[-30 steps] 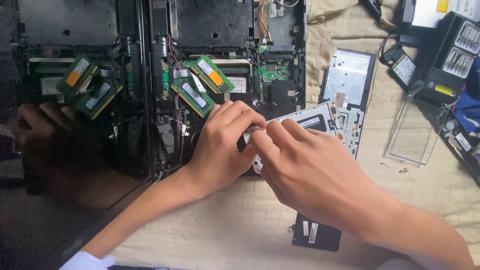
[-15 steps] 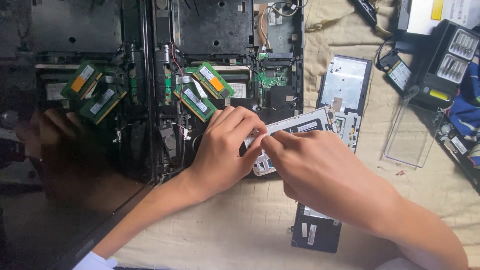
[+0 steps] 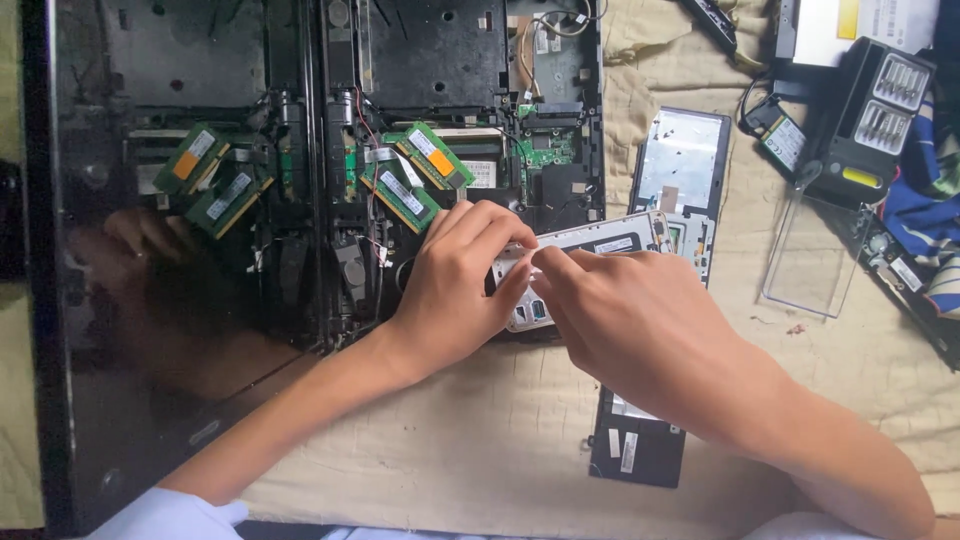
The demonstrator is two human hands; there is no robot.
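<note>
An opened black laptop base [image 3: 450, 60] lies face down on a beige cloth, its circuit boards bare. Two green memory modules [image 3: 415, 175] stand tilted up in their slots near the middle. At the base's lower right corner sits a silver metal drive caddy [image 3: 600, 245]. My left hand [image 3: 455, 285] grips the caddy's left end, fingers curled over its top edge. My right hand [image 3: 640, 335] comes in from the right and pinches the caddy's near edge with its fingertips. Both hands cover most of the caddy.
A glossy black screen panel [image 3: 130, 330] at the left mirrors the boards and my hand. A silver cover plate [image 3: 680, 165] lies right of the caddy, a black battery pack [image 3: 640, 450] below my right wrist. A screwdriver bit case [image 3: 870, 120] and clear lid [image 3: 815, 260] sit at the right.
My hands have shifted slightly on the caddy, the right fingertips sliding left along its near edge. The view has moved a little; the laptop has stayed put.
</note>
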